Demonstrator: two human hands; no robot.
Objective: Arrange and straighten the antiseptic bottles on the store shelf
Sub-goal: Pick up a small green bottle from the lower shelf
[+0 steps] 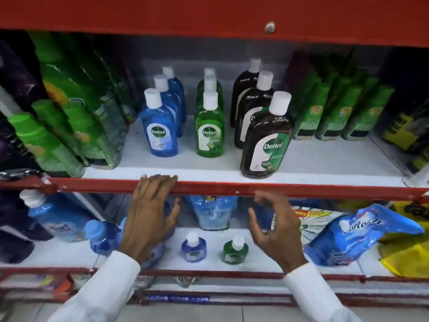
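Three rows of antiseptic bottles with white caps stand on the white middle shelf (325, 163). The blue row (160, 129) is on the left, the green row (210, 131) in the middle, the brown row (267, 140) on the right. The front brown bottle stands nearest the shelf edge. My left hand (151, 214) rests with its fingertips on the shelf's red front rail (209, 188), holding nothing. My right hand (274, 226) hovers just below the rail, fingers curled and apart, empty. On the lower shelf stand a small blue bottle (193, 248) and a small green bottle (235, 251).
Tall green spray bottles (76, 117) lean at the left of the middle shelf, green packs (336, 108) stand at the right. The lower shelf holds blue refill pouches (362, 233), a blue bottle (58, 217) and a yellow pack (408, 259). A red shelf (209, 15) hangs overhead.
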